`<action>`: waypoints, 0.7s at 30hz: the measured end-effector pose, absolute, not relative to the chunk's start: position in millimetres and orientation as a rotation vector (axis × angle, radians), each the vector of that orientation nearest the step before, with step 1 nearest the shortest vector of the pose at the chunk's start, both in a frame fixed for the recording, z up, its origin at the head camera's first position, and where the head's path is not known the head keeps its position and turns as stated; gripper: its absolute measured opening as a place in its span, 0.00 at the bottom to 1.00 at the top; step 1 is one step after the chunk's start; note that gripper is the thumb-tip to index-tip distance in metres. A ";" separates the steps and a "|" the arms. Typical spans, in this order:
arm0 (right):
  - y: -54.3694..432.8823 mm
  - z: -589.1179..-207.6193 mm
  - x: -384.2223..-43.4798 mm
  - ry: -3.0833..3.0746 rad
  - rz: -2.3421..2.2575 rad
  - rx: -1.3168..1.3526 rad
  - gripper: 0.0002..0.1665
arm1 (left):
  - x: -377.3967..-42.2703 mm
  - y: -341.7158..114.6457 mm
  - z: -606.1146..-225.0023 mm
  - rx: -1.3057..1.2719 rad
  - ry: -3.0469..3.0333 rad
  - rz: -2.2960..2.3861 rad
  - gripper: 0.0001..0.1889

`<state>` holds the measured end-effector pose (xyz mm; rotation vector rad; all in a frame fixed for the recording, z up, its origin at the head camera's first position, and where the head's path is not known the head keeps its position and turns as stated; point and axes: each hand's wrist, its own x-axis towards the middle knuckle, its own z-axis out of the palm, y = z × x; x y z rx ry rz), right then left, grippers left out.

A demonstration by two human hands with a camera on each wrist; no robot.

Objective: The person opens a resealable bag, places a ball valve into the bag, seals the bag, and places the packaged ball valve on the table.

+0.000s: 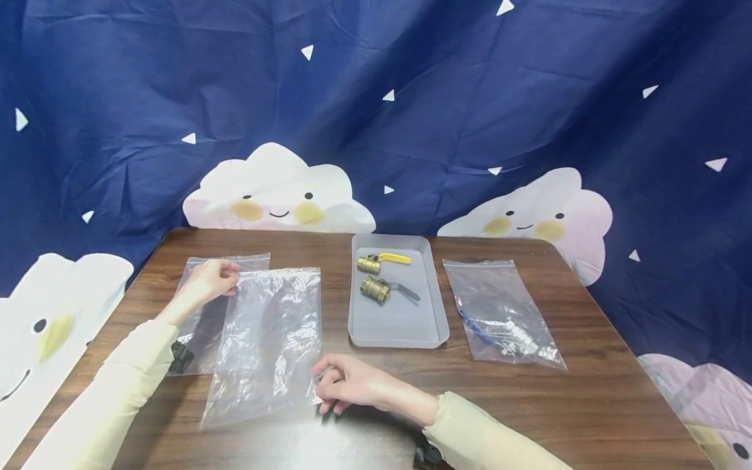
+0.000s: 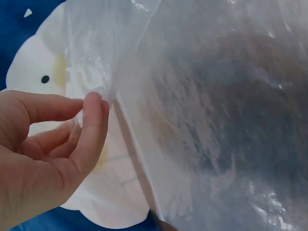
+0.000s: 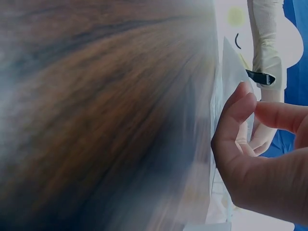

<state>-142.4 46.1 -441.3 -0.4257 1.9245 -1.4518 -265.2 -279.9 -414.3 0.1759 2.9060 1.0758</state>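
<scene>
A clear zip-lock bag (image 1: 266,346) is held up at a slant by both hands. My left hand (image 1: 213,279) pinches its top left corner between thumb and fingertips, and the film hangs wrinkled beside those fingers in the left wrist view. Down at the bag's lower right edge, my right hand (image 1: 348,384) pinches the film, its other fingers curled. No object shows inside this bag. Partly covered by it and by the left forearm, a second clear zip-lock bag (image 1: 196,326) lies on the table.
Right of the held bag stands a shallow translucent tray (image 1: 433,313). In it lie a brass ball valve with a yellow lever (image 1: 370,264) and one with a grey lever (image 1: 376,290). Farther right, another zip-lock bag (image 1: 484,294) contains shiny metal and a blue part.
</scene>
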 end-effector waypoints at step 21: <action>102.2 -434.5 -131.3 1.986 -1.440 -0.544 0.07 | -234.4 -232.2 -388.3 0.506 3.278 1.227 0.03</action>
